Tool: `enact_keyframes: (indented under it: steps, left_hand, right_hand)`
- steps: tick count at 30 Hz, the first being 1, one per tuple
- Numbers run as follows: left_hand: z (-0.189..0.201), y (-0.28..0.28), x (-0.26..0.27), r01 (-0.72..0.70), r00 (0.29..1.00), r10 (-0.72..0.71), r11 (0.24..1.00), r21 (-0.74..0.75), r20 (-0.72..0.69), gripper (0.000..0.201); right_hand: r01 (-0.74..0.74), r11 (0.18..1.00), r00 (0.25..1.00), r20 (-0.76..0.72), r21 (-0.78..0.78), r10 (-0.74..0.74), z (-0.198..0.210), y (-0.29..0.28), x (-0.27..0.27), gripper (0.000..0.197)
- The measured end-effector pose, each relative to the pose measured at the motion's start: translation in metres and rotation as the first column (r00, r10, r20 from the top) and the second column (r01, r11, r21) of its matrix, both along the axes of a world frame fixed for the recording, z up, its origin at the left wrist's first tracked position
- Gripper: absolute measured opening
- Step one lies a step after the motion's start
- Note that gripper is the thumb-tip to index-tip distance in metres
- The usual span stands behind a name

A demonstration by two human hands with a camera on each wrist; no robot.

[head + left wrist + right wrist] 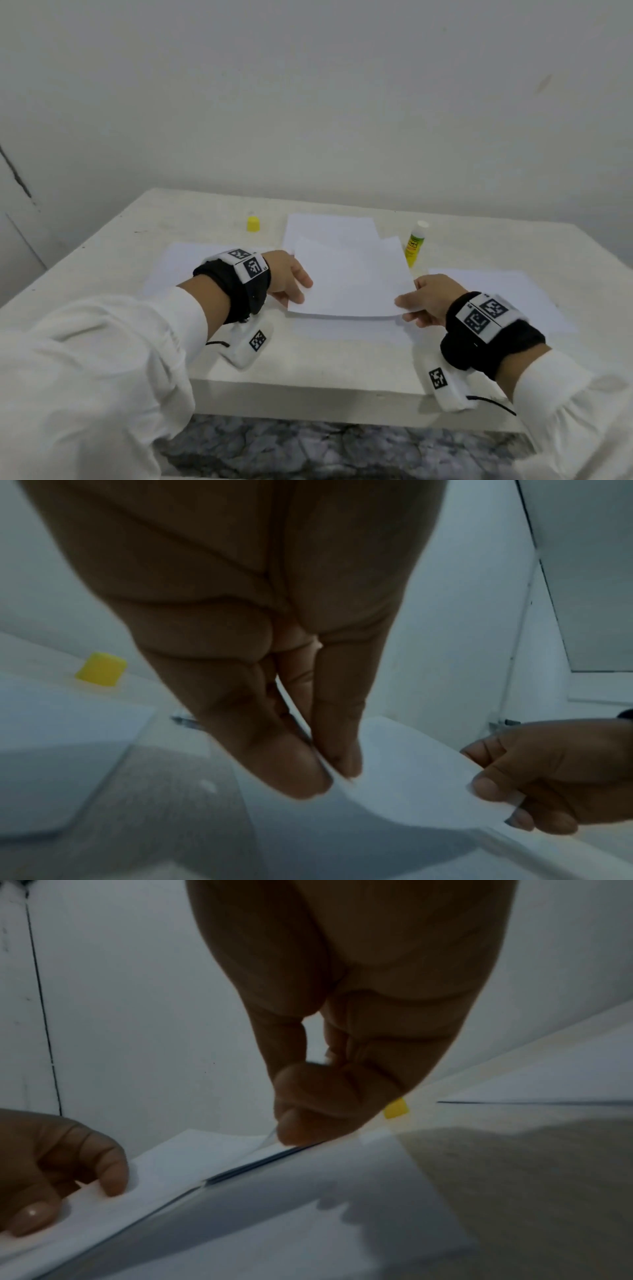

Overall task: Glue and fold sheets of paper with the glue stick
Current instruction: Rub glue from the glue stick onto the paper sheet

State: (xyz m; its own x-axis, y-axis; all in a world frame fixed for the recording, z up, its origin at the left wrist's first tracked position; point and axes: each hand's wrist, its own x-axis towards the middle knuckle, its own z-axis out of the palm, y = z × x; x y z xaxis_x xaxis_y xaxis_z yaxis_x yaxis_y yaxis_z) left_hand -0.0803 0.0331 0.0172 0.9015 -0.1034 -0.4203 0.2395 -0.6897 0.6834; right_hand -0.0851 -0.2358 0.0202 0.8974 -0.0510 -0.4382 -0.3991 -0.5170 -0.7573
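Observation:
A white sheet of paper [349, 277] is lifted off the table at its near edge. My left hand [291, 279] pinches its near left corner between thumb and fingers [304, 767]. My right hand [421, 301] pinches the near right corner, thumb on top [308, 1123]. The sheet [404, 772] bows between the two hands. An uncapped glue stick [413, 244] with a yellow label stands on the table to the right of the paper. Its yellow cap [253, 223] stands apart at the back left.
More white sheets lie flat: one behind [329, 228], one at the left [178, 267], one at the right [507, 291], one under the held sheet [352, 334]. The white table [308, 377] ends at a near edge. A wall rises behind.

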Motion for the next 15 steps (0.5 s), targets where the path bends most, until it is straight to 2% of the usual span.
enact_keyframes:
  steps: [5,15]
  left_hand:
    - [-0.012,-0.019,-0.003,0.055,0.997,-0.048,0.993,0.102,-0.063,0.023]
    - [-0.019,-0.019,-0.004,0.078,0.996,-0.068,0.979,0.190,-0.057,0.021]
  right_hand:
    - [-0.071,0.993,0.993,-0.098,-0.089,0.063,-0.008,-0.018,-0.004,0.016]
    - [-0.111,0.980,0.980,-0.182,-0.163,0.080,-0.013,-0.019,0.000,0.028]
